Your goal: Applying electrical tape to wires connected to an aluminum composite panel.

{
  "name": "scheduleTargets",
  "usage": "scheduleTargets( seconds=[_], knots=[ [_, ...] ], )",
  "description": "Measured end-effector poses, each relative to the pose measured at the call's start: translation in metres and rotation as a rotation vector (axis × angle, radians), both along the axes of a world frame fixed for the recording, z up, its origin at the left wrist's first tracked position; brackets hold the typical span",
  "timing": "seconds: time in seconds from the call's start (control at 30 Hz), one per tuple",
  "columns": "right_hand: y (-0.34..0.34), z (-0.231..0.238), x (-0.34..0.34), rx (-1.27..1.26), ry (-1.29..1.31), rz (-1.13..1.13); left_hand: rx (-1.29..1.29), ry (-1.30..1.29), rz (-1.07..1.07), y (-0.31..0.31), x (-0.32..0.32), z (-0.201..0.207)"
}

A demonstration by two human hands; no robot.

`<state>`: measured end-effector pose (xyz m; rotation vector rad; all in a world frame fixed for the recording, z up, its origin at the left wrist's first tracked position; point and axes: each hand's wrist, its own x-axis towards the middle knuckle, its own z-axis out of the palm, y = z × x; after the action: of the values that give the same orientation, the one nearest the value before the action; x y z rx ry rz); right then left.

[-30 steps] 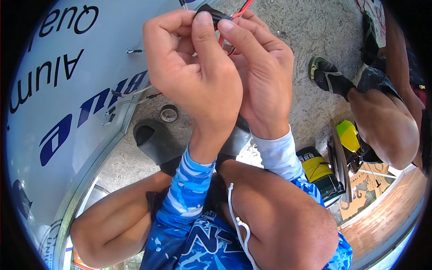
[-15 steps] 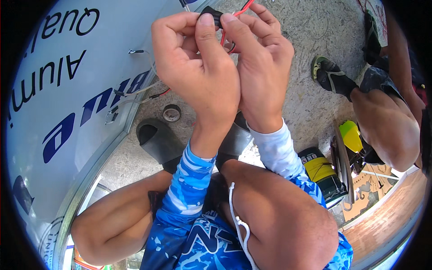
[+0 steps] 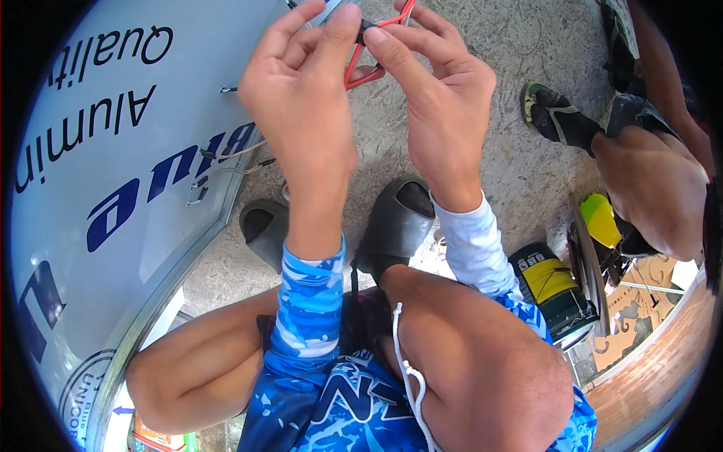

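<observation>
Red and black wires [image 3: 351,68] loop below a black taped section [image 3: 366,32] at the top of the head view. My right hand [image 3: 448,102] pinches the wires at this section, its thumb against the black part and a red strand running up past its forefinger. On the other side is my left hand [image 3: 305,98], thumb beside the black section and fingers bent. The frame's upper edge and the hand itself hide what its fingertips pinch. A white panel with dark lettering [image 3: 143,90] leans along the left, with loose wire ends [image 3: 207,181] sticking out of its edge.
Black slides [image 3: 399,218] are on my feet over rough concrete. At right squats another person, a sandalled foot [image 3: 561,117] showing. Near my right knee stand a dark green container with a yellow band [image 3: 546,282], a yellow-green object [image 3: 600,218] and cardboard [image 3: 629,316].
My hands have come apart at the wrists. The left has shifted left and up, its thumb off the middle of the black section. More of the red wire loop shows. My view has moved slightly.
</observation>
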<state>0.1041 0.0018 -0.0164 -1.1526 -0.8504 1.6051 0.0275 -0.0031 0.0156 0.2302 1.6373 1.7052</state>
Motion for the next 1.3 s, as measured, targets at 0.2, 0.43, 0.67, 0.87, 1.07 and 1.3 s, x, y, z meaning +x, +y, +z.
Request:
scheduleTargets(
  seconds=[0.2,0.43,0.67,0.87,1.07,1.3],
  knots=[
    [-0.002,0.020,0.001,0.232,-0.219,0.017,-0.041,-0.280,-0.291,-0.006,-0.031,-0.001],
    [-0.006,-0.002,0.006,0.081,0.001,0.036,0.115,0.092,-0.219,-0.004,-0.021,-0.024],
    [-0.008,0.002,0.007,0.221,-0.076,0.019,0.183,0.492,-0.040,0.010,-0.010,-0.005],
    [-0.006,-0.004,0.007,0.211,0.080,-0.061,-0.074,0.000,-0.306,0.001,-0.022,0.003],
    [-0.002,-0.017,0.019,0.296,-0.058,0.036,-0.100,-0.150,-0.626,0.000,-0.050,-0.007],
    [0.001,-0.008,0.018,0.345,-0.189,0.081,-0.151,-0.163,-0.604,0.007,-0.041,0.009]
  ],
)
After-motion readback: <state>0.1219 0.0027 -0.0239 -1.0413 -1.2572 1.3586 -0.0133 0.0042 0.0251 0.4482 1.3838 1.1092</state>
